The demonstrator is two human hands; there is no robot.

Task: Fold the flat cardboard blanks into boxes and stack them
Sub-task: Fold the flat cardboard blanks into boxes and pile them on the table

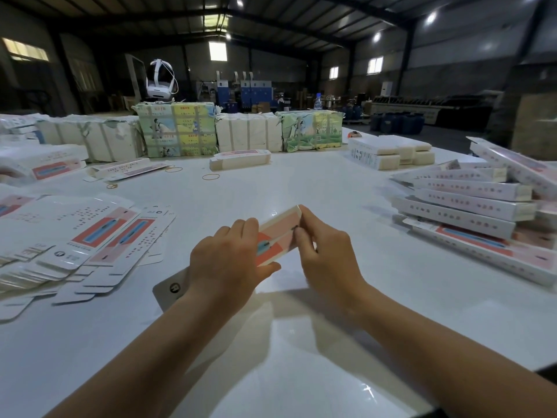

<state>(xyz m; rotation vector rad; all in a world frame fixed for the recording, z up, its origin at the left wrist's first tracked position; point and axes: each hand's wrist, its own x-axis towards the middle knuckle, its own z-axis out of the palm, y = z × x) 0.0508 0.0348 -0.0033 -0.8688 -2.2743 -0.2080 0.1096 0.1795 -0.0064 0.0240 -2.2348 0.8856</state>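
A partly folded cardboard box, pink and orange with a blue printed strip, is held just above the white table, near its front middle. It is gripped from the left by the left hand, whose fingers are curled over its near end with the thumb underneath. Its far right edge is pinched by the right hand, fingertips bent onto the top corner. A grey flap with a round black mark is seen below the left wrist; whether it belongs to the held box cannot be told.

To the left, a fanned heap of flat blanks is spread on the tabletop, printed faces up. To the right, finished boxes are piled in a loose, slanted stack. Rubber bands are scattered on the glossy surface beyond the hands, and a single flattened carton lies farther back. Along the far edge, wrapped bundles are lined up, some plain white, some with coloured illustrations; a white headset is set on top of one. A small block of white packs is placed at the right rear.

Ceiling lamps are reflected in the tabletop. Behind it a dim warehouse is seen, with a dark steel-framed roof, small bright windows, blue machinery and dark barrels on the floor
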